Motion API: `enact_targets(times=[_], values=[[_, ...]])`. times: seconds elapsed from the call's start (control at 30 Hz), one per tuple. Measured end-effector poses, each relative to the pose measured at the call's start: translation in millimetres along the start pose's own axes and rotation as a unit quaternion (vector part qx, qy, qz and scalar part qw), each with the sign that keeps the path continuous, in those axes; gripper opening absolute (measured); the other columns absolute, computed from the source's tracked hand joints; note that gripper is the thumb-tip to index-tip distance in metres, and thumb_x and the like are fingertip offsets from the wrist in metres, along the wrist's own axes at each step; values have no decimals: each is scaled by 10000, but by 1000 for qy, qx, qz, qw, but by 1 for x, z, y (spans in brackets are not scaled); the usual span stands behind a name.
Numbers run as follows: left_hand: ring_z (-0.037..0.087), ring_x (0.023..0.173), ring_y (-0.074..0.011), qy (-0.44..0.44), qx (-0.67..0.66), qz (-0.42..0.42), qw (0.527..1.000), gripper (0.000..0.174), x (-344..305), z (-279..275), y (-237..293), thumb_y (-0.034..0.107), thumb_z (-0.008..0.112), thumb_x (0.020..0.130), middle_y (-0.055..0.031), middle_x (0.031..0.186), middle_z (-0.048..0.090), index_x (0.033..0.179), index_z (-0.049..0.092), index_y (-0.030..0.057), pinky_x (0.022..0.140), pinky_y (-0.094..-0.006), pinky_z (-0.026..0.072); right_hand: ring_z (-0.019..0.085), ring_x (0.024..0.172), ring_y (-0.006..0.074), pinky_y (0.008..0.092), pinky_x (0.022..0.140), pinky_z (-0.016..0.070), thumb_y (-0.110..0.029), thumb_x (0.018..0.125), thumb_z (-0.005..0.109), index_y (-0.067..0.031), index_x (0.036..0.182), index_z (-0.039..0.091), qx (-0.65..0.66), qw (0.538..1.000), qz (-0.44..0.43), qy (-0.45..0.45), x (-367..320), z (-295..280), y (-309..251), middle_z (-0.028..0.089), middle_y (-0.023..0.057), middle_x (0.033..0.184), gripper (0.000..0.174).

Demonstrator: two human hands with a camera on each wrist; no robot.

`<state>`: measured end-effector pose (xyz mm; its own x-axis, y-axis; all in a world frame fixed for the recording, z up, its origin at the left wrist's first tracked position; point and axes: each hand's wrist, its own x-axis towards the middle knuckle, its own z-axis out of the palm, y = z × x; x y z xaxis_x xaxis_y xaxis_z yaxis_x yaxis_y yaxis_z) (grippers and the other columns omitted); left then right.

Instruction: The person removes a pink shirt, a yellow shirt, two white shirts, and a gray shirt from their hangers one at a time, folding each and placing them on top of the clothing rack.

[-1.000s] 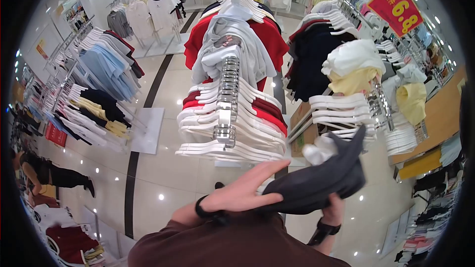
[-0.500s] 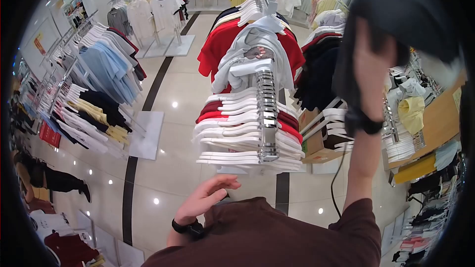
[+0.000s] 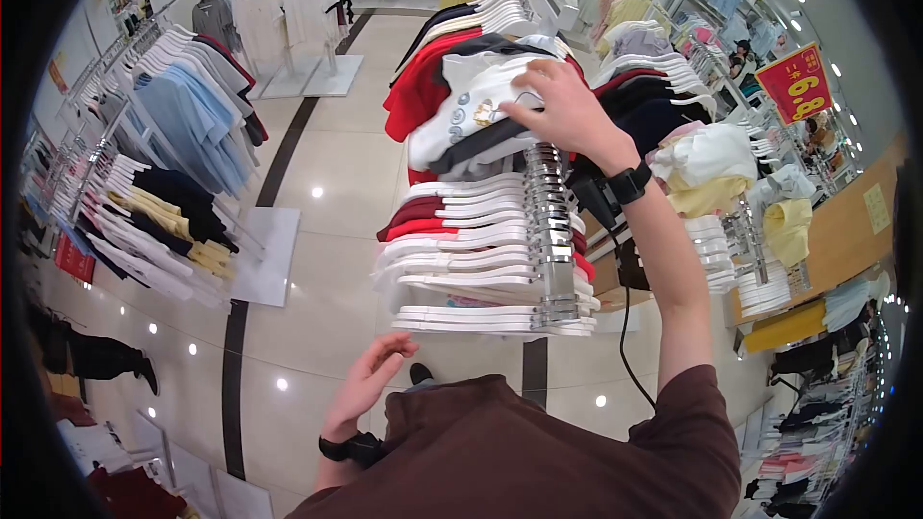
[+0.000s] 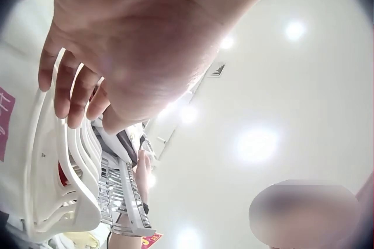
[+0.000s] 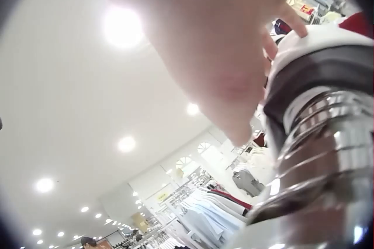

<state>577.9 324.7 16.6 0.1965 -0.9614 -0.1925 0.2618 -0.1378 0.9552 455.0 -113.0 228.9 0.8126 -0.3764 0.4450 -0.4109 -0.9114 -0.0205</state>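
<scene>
My right hand point(image 3: 569, 115) rests on a white, printed garment with dark grey parts point(image 3: 473, 101), its fingers loosely bent and the thumb apart. The garment lies over the rail point(image 3: 553, 259) on top of light grey cloth. In the right wrist view, fingertips point(image 5: 297, 27) touch the garment's white cloth point(image 5: 321, 37), beside the shiny metal hooks point(image 5: 327, 120). My left hand point(image 3: 373, 380) is low in front of my body, holding nothing, its fingers relaxed. It is nearest to the white hangers point(image 3: 466, 317) at the rail's front end, and overlaps them in the left wrist view.
Red shirts point(image 3: 409, 106) hang farther back on this rail. Another rack with dark clothes point(image 3: 654, 115) and a white and yellow pile point(image 3: 711, 159) stands at right. Light blue shirts point(image 3: 183, 115) hang at left. A cable point(image 3: 627, 327) runs down beside my right arm.
Both hands were at the dark grey cloth; the left came away as the right swung it up to the right. The garment now lies on the rail, white print showing, under my right hand.
</scene>
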Motion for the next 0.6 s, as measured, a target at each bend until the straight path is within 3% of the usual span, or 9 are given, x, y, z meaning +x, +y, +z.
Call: enact_targets(times=[0.03, 0.13, 0.17, 0.27, 0.33, 0.4, 0.47, 0.5, 0.6], values=[[610, 1267, -196, 10, -5, -1, 1000, 395, 3, 0, 5, 114, 533, 1110, -112, 1337, 671, 1491, 528, 9, 1138, -361, 452, 554, 1344, 393, 437, 1131, 454, -492, 909, 783, -27, 1323, 687, 23, 999, 39, 22, 1, 2, 12, 626, 221, 1338, 630], [609, 1266, -187, 8, 24, 37, 999, 395, 21, -7, 11, 109, 531, 1107, -102, 1329, 671, 1491, 529, 14, 1122, -346, 456, 557, 1344, 407, 438, 1152, 435, -518, 894, 792, 32, 1419, 592, 43, 991, 109, 61, 1, 9, 35, 612, 260, 1374, 786], [623, 1266, -175, 17, 36, 41, 998, 381, 24, -6, 22, 117, 553, 1102, -99, 1314, 690, 1466, 550, 4, 1110, -337, 470, 514, 1406, 425, 452, 1176, 426, -543, 852, 798, 59, 1536, 469, 89, 990, 96, 53, 8, 9, 39, 553, 321, 1459, 968], [644, 1256, -189, 20, 64, 58, 996, 382, 39, -3, 25, 117, 562, 1094, -120, 1303, 707, 1454, 558, -11, 1104, -349, 481, 480, 1454, 420, 449, 1203, 396, -556, 848, 794, 66, 1583, 404, 171, 979, 108, 29, 10, 13, 47, 516, 337, 1507, 1039], [654, 1247, -196, 15, 78, 61, 995, 379, 48, 3, 27, 117, 567, 1090, -126, 1293, 715, 1445, 565, -17, 1099, -354, 486, 476, 1459, 409, 445, 1215, 380, -593, 860, 773, 36, 1568, 452, 156, 976, 150, 33, 3, 19, 45, 508, 320, 1522, 1000], [663, 1238, -203, 20, 90, 66, 994, 377, 53, 7, 30, 118, 572, 1086, -131, 1284, 723, 1436, 572, -23, 1095, -358, 491, 477, 1452, 405, 443, 1214, 379, -596, 871, 763, 20, 1557, 476, 173, 976, 130, 26, 0, 23, 52, 508, 309, 1519, 965], [674, 1218, -207, 23, 91, 67, 993, 362, 57, 9, 34, 117, 577, 1082, -134, 1264, 732, 1411, 589, -34, 1080, -360, 501, 506, 1407, 398, 436, 1196, 392, -592, 880, 754, 12, 1549, 487, 188, 969, 160, -4, -7, 18, 49, 528, 293, 1481, 940], [674, 1218, -207, 26, 93, 63, 993, 362, 59, 9, 34, 117, 577, 1082, -134, 1264, 732, 1411, 589, -34, 1080, -360, 501, 540, 1348, 396, 431, 1166, 413, -591, 909, 728, 3, 1543, 493, 180, 971, 155, -4, -11, 21, 52, 573, 288, 1399, 900], [678, 1204, -212, 60, 84, 100, 990, 355, 68, 5, 25, 104, 580, 1073, -130, 1257, 735, 1403, 593, -27, 1060, -352, 506, 552, 1321, 402, 430, 1152, 417, -586, 951, 685, -13, 1549, 487, 225, 965, 132, 11, -18, 37, 65, 601, 291, 1340, 851]])
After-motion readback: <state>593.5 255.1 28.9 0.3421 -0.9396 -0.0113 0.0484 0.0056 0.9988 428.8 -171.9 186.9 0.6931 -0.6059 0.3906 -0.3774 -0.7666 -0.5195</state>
